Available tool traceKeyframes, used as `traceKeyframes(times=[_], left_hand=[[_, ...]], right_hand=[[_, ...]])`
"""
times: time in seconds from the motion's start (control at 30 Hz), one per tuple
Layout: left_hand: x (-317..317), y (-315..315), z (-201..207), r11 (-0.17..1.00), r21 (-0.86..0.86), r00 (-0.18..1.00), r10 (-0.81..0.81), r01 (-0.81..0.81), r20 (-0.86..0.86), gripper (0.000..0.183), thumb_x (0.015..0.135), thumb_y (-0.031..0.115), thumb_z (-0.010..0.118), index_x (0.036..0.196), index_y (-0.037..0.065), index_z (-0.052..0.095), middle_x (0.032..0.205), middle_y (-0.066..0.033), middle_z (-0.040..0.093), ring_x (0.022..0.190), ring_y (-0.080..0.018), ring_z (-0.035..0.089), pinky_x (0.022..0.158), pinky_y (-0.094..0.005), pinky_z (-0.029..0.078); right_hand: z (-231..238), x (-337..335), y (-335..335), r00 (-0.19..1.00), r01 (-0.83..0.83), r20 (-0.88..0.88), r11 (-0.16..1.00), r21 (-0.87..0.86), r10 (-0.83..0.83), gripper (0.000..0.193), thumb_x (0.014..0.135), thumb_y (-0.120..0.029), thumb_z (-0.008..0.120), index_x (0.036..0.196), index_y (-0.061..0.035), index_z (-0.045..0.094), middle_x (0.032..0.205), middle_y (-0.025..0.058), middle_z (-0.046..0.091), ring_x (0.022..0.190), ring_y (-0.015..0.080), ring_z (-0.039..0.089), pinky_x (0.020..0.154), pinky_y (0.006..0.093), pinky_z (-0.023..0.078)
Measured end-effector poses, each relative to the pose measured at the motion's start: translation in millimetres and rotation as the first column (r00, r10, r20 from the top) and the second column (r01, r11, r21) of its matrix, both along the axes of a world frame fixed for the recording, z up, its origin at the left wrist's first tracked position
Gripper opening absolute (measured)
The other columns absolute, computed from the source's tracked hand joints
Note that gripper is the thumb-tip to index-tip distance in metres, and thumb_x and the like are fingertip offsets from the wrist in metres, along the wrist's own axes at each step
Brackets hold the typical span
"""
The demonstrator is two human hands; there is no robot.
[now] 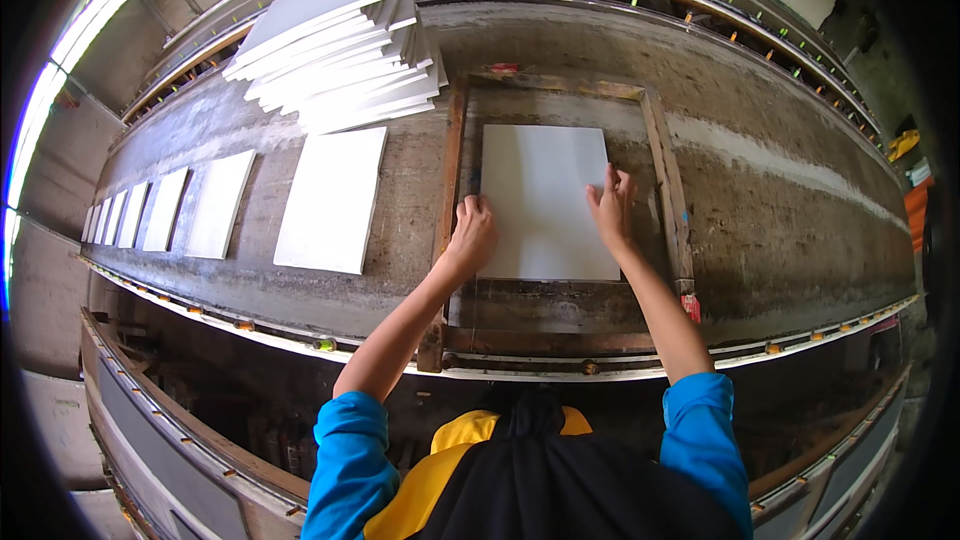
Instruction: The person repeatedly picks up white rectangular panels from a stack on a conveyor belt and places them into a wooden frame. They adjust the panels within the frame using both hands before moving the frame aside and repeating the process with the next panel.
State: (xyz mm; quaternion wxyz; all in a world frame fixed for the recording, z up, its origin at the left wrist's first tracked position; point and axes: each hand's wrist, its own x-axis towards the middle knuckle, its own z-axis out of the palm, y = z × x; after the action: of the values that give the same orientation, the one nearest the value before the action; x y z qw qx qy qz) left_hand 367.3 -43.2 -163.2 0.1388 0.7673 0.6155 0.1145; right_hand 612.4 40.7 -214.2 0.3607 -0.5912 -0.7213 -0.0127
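A white rectangular panel (548, 205) lies flat on the long worn table, inside a rectangular wooden frame (667, 170). My left hand (475, 232) is at the panel's left edge, its fingers curled closed against that side. My right hand (613, 205) is at the opposite edge, with thumb and bent fingers closed round it. The fingertips are partly hidden, and I cannot tell how firmly either hand grips. Bare wooden bars surround the panel with a gap on each side.
A tall, uneven stack of white panels (330, 45) stands at the back left. Left of the frame, a single panel (330, 200) begins a row of several along the table (800, 230). Rails (330, 345) with small clips edge it. A red tag (691, 307) sits on the frame's near-right corner.
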Motion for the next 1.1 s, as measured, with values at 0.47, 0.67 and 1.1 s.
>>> traceKeyframes(times=[0.47,0.67,1.1], left_hand=[[66,-5,-18,0.936,0.349,0.999,-0.034,0.038,-0.018,0.078,0.082,0.046,0.044,0.130,-0.011,0.018,0.139,-0.0259,0.014,0.131,-0.0351,0.010,0.103,-0.0535,0.006],[67,-6,-24,0.943,0.332,1.000,0.007,-0.008,0.005,0.076,0.081,0.042,0.045,0.131,-0.008,0.020,0.139,-0.0228,0.016,0.131,-0.0337,0.010,0.103,-0.0536,0.003],[52,36,-25,0.953,0.303,0.998,-0.009,-0.012,0.066,0.074,0.078,0.039,0.048,0.134,0.000,0.020,0.141,-0.0204,0.014,0.132,-0.0338,0.009,0.102,-0.0554,0.000]], right_hand=[[34,-17,-28,0.946,-0.070,0.320,0.997,0.038,0.054,0.043,0.082,-0.018,0.050,0.118,0.0043,0.042,0.119,0.0168,0.042,0.113,0.0294,0.038,0.090,0.0436,0.034],[38,-23,-79,0.926,-0.290,0.227,0.953,-0.083,0.301,0.053,0.083,-0.020,0.049,0.124,0.0088,0.033,0.131,0.0254,0.030,0.123,0.0381,0.028,0.101,0.0435,0.026],[43,-27,-30,0.819,-0.421,0.342,0.888,-0.186,0.460,0.053,0.086,-0.021,0.043,0.132,-0.0011,0.027,0.139,0.0136,0.025,0.130,0.0240,0.022,0.106,0.0425,0.016]])
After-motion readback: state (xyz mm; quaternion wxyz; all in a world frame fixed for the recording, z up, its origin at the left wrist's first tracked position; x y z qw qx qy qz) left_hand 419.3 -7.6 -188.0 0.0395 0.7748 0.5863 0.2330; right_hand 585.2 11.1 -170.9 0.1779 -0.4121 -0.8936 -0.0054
